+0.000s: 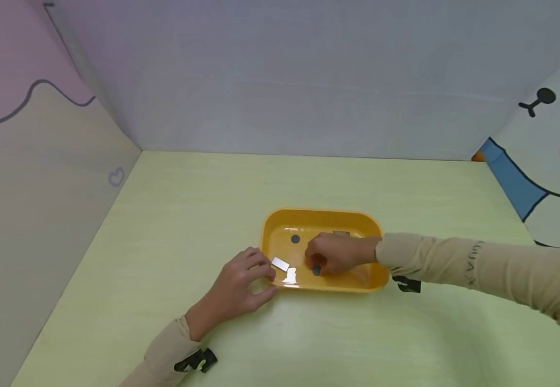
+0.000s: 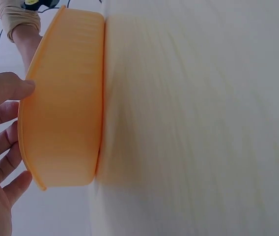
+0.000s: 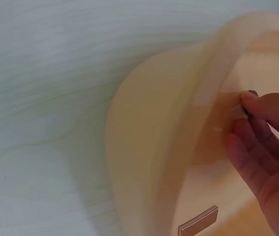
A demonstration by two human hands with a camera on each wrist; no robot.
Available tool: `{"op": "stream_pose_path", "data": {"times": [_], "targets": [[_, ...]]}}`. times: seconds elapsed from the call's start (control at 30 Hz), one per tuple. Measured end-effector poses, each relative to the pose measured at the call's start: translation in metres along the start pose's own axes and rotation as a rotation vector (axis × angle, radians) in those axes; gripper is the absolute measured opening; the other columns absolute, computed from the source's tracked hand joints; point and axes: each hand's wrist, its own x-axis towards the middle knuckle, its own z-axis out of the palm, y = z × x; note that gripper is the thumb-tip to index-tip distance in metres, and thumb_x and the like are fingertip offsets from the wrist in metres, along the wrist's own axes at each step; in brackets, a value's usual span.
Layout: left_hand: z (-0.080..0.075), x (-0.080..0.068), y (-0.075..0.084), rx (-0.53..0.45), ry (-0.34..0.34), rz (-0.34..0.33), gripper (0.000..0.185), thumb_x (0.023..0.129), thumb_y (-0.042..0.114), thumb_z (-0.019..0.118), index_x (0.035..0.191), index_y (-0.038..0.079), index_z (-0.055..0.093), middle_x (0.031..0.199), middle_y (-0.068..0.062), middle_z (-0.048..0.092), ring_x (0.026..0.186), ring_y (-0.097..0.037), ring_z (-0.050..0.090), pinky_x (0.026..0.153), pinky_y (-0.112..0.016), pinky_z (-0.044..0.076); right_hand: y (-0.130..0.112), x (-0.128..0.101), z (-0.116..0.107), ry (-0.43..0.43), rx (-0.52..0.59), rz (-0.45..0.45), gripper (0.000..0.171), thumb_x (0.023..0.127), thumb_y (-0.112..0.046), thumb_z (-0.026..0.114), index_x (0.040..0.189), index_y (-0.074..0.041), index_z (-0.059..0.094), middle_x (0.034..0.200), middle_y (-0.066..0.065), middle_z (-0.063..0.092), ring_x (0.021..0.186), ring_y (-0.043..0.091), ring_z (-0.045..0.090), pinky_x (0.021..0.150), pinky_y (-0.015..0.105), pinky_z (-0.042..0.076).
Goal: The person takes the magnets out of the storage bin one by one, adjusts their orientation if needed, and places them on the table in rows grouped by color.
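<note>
Now right hand [image 1: 333, 253] pinches dark disc [image 1: 316, 271] inside yellow tray [image 1: 280, 220].

Both arms wear long, close-fitting beige sleeves that end at the wrists, leaving the left hand [image 1: 241, 285] and right hand [image 1: 333, 253] bare. The right sleeve [image 1: 478, 269] carries a short line of small dark lettering running along the forearm. A black strap with a buckle-like clasp [image 1: 196, 361] sits at the left wrist, over the left sleeve [image 1: 163, 357]. A similar black piece [image 1: 408, 284] shows under the right forearm.
</note>
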Motion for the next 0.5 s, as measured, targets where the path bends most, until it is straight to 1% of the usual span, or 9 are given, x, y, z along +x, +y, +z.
{"op": "stream_pose_path", "data": {"times": [0.17, 0.33, 0.5], "targets": [[-0.0009, -0.0008, 0.0018, 0.0, -0.002, -0.008, 0.019, 0.074, 0.024, 0.078, 0.081, 0.016, 0.061, 0.089, 0.006, 0.059, 0.089, -0.013, 0.052, 0.083, -0.031, 0.046, 0.0007, 0.0012, 0.0001, 0.0, 0.0, -0.034, 0.012, 0.078, -0.009, 0.071, 0.078, -0.017, 0.062, 0.07, -0.006, 0.055, 0.063, 0.007, 0.047, 0.054, 0.024, 0.037], [-0.0016, 0.0001, 0.0025, -0.003, -0.007, -0.011, 0.019, 0.075, 0.024, 0.077, 0.081, 0.016, 0.061, 0.089, 0.006, 0.058, 0.09, -0.013, 0.051, 0.082, -0.03, 0.046, 0.0007, 0.0028, -0.0016, -0.035, 0.032, -0.046, 0.012, 0.079, -0.008, 0.07, 0.078, -0.015, 0.061, 0.072, -0.003, 0.055, 0.064, 0.008, 0.046, 0.055, 0.022, 0.038], [-0.0027, 0.0013, 0.0033, -0.001, -0.001, -0.006, 0.02, 0.073, 0.022, 0.078, 0.081, 0.016, 0.061, 0.089, 0.006, 0.058, 0.089, -0.013, 0.051, 0.08, -0.03, 0.046, -0.0032, 0.0041, -0.0036, -0.037, 0.031, -0.066, 0.013, 0.078, -0.005, 0.071, 0.076, -0.013, 0.061, 0.07, -0.002, 0.054, 0.063, 0.008, 0.045, 0.054, 0.021, 0.037]]}}
